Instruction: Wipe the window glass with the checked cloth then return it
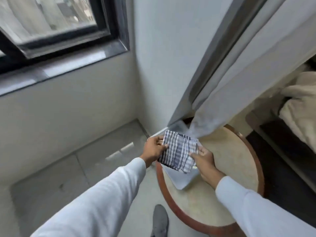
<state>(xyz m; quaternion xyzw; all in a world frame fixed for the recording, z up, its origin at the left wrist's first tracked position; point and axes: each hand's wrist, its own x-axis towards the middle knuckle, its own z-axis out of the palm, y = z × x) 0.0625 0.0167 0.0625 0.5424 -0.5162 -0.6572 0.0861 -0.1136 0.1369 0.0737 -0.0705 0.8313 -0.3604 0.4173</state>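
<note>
The checked cloth [178, 150], blue and white and folded, hangs between both hands just above the left edge of a round table [225, 161]. My left hand [153, 149] pinches its left edge. My right hand [204, 159] grips its right side. Under the cloth lies a white sheet or tray [179, 178] on the table. The window glass [46, 16], set in a dark frame, is at the upper left, well away from both hands.
A dark window sill [65, 65] runs below the frame. A grey curtain [239, 86] hangs down onto the table's far edge. A bed with pale bedding [301, 106] stands at the right. My grey shoe [159, 221] rests on the tiled floor.
</note>
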